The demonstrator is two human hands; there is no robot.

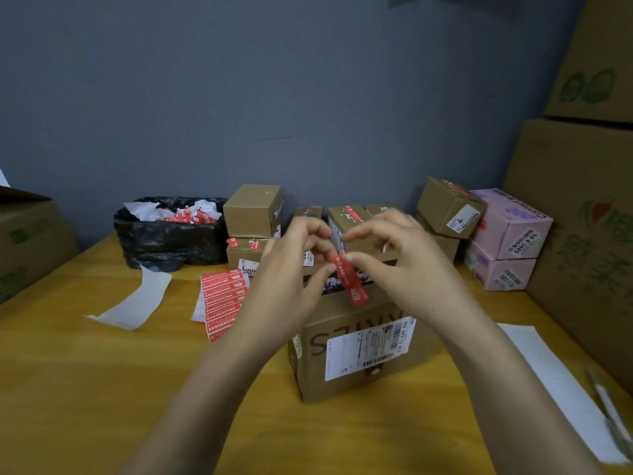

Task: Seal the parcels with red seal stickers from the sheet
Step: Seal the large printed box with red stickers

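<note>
A brown cardboard parcel (359, 351) with a white shipping label stands in the middle of the yellow table. Just above its far top edge hangs a red seal sticker (352, 286). My left hand (291, 269) and my right hand (400, 258) both pinch the sticker's upper end between thumb and fingertips. The sheet of red seal stickers (222, 303) lies flat to the left of the parcel, partly behind my left forearm.
Several small brown parcels (253, 210) are stacked behind, some with red seals. Two pink boxes (507, 241) stand at right beside large cartons (582, 217). A black bag of scraps (168, 231) sits back left. White backing strips (137, 299) lie on the table (85, 389).
</note>
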